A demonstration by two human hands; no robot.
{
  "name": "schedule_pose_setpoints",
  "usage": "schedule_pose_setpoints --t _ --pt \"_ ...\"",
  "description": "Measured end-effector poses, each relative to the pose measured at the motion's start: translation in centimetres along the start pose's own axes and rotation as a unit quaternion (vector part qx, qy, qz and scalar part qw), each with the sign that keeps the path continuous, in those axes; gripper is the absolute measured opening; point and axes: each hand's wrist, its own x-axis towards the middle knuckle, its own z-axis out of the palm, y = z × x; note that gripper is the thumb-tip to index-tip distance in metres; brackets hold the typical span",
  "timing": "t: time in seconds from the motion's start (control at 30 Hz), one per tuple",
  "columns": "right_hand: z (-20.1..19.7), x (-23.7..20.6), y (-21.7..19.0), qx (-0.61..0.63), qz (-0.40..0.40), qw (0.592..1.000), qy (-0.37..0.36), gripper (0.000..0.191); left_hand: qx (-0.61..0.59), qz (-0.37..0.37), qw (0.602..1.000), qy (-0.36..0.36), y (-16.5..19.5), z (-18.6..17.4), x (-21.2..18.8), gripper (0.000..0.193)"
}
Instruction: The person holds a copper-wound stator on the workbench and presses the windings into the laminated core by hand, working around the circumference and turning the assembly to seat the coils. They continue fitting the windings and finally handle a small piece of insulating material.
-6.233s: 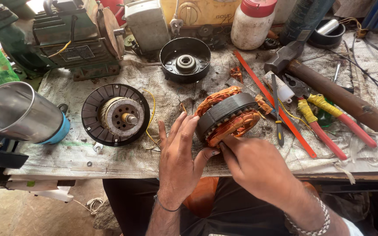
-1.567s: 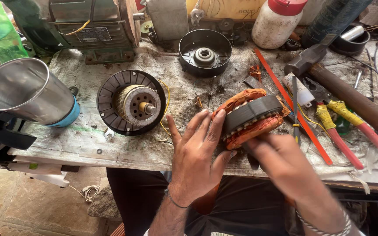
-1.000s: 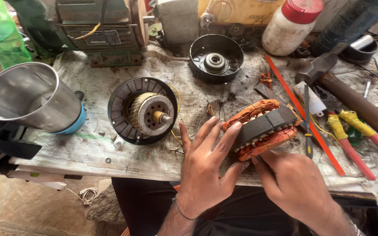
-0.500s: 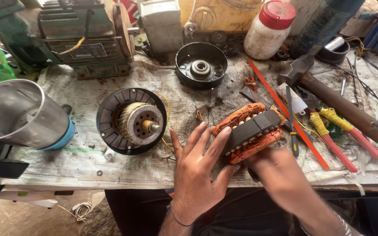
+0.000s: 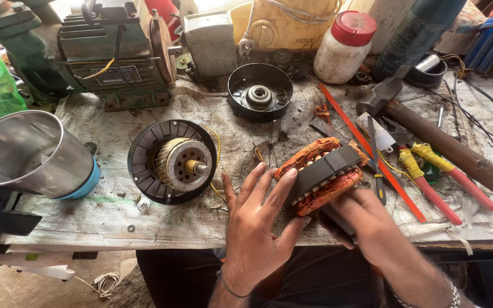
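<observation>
The left hand point(image 5: 256, 228) lay flat, fingers spread, against the stator point(image 5: 322, 175); the right hand point(image 5: 366, 223) cupped it from beneath, tilted.

You have just one camera, up on your head. It looks down and a bit forward over the near edge of the workbench point(image 5: 58, 228), close in, and reaches the clutter along the far edge.

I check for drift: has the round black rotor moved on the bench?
No. The rotor lies beside the same black end cap; only the camera shifted.
</observation>
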Motion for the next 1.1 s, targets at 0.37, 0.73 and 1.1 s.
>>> schedule_pose_setpoints --t 0.37,0.73,1.1 --pt "1.2 0.2 -3.4 -0.537 -0.285 0.791 -0.063 0.025 0.048 -0.002 0.998 -0.029 0.0 -0.7 0.8 0.083" --pt "0.2 1.4 -1.8 -0.553 -0.140 0.815 -0.099 0.028 0.083 -0.002 0.991 -0.102 2.2 -3.2 3.5 0.092" --pt "0.8 0.6 -1.9 -0.659 -0.143 0.733 -0.090 0.031 -0.005 0.047 0.996 -0.075 -0.6 -2.8 2.9 0.097"
